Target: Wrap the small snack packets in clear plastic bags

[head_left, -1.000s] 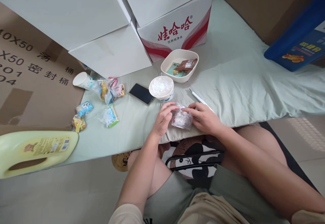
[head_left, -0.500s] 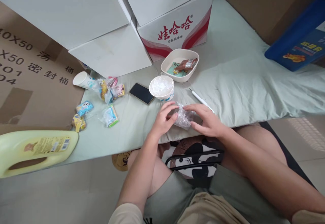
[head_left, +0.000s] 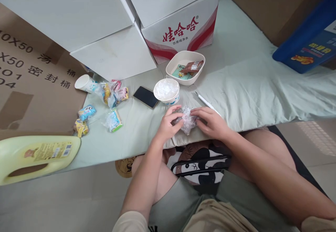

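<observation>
Crumpled clear plastic wrap [head_left: 188, 122] lies near the front edge of the cloth-covered surface [head_left: 147, 134], between my two hands. My left hand [head_left: 168, 124] grips its left side with bent fingers and thumb. On the other side, my right hand [head_left: 212, 122] has its curled fingers closed on the wrap. Whether anything is inside the wrap I cannot tell. Just beyond my left hand stands a white paper bowl [head_left: 172, 101] filled with more clear plastic. A slim white pen-like tool [head_left: 208, 103] lies beyond my right hand.
A phone [head_left: 146, 97] lies left of the bowl. Behind it is a cream tray [head_left: 169, 74] holding packets. Farther left are a tipped paper cup [head_left: 83, 83] and several wrapped figures [head_left: 111, 93]. A yellow jug [head_left: 56, 162] lies front left. White cartons [head_left: 181, 39] stand behind.
The plastic wrap has been gathered into a rounder bundle. My right hand has moved slightly left, its fingers closing more tightly on the wrap.
</observation>
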Tool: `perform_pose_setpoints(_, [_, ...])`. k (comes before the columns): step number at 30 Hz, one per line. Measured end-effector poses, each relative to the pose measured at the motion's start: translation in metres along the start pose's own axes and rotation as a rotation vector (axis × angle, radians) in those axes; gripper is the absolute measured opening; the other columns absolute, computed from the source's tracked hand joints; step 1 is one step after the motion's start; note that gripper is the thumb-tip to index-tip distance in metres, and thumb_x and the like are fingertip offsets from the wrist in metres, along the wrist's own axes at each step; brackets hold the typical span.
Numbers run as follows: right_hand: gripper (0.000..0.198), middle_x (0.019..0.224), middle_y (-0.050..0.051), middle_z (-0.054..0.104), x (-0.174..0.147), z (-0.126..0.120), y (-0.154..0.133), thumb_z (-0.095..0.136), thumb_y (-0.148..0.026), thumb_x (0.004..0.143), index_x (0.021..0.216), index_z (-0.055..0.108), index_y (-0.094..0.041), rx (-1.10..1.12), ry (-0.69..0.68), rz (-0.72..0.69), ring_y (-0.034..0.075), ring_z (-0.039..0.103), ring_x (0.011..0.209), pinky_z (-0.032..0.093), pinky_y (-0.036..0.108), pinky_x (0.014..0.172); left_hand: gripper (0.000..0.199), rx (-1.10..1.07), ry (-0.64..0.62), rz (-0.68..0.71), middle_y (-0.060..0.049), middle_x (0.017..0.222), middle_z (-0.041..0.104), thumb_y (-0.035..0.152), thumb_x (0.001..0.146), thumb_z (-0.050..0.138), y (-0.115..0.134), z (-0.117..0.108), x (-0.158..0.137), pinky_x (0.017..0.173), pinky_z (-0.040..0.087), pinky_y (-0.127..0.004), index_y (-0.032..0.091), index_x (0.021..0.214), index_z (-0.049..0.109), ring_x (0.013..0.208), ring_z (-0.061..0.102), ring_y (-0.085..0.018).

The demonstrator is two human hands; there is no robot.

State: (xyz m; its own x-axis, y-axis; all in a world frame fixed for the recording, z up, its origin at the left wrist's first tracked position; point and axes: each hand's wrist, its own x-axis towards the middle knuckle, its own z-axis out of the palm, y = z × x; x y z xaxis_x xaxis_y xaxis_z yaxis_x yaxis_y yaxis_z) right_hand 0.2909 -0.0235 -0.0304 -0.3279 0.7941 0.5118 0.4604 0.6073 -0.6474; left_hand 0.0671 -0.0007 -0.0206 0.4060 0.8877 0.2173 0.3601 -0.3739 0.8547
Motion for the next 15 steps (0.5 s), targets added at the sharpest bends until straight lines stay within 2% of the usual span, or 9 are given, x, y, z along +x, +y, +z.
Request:
perform_pose_setpoints(3, [0.023, 0.108, 0.009, 0.073, 0.0, 0.002, 0.002, 0.054, -0.011, 0.087, 0.103, 0.066, -0.021, -0.023, -0.018, -0.009, 0.024, 0.068, 0.095, 0.055, 0.041, 0.085, 0.025, -0.115, 0.06, -0.042, -0.015, 0.125, 0.064, 0.043, 0.085, 0.066, 0.002, -0.003, 0.001, 0.107, 0.046, -0.049, 0.018, 0.082, 0.07, 0.12, 0.061, -0.029])
perform_pose_setpoints(8, [0.018, 0.098, 0.009, 0.073, 0.001, 0.0, 0.003, 0.053, -0.013, 0.089, 0.097, 0.066, -0.021, -0.028, -0.016, 0.032, 0.024, 0.068, 0.088, 0.055, 0.041, 0.08, 0.023, -0.406, 0.131, -0.192, -0.009, 0.09, 0.072, 0.038, 0.084, 0.061, 0.011, -0.006, 0.001, 0.084, 0.051, -0.037, 0.018, 0.075, 0.066, 0.089, 0.066, -0.023])
perform_pose_setpoints(12, [0.016, 0.095, 0.008, 0.072, 0.001, -0.001, 0.002, 0.052, -0.013, 0.089, 0.094, 0.066, -0.02, -0.023, -0.02, 0.043, 0.024, 0.068, 0.086, 0.055, 0.041, 0.079, 0.031, -0.555, 0.171, -0.194, -0.004, 0.062, 0.063, 0.043, 0.086, 0.056, 0.015, -0.006, 0.001, 0.074, 0.049, -0.034, 0.018, 0.068, 0.061, 0.068, 0.061, -0.019])
perform_pose_setpoints(15, [0.017, 0.094, 0.008, 0.072, 0.001, -0.002, 0.002, 0.052, -0.013, 0.089, 0.094, 0.065, -0.021, -0.029, -0.021, 0.041, 0.023, 0.068, 0.086, 0.055, 0.04, 0.079, 0.032, -0.518, 0.174, -0.216, 0.001, 0.051, 0.055, 0.045, 0.087, 0.056, 0.015, -0.009, 0.001, 0.063, 0.044, -0.029, 0.019, 0.069, 0.058, 0.054, 0.052, -0.015])
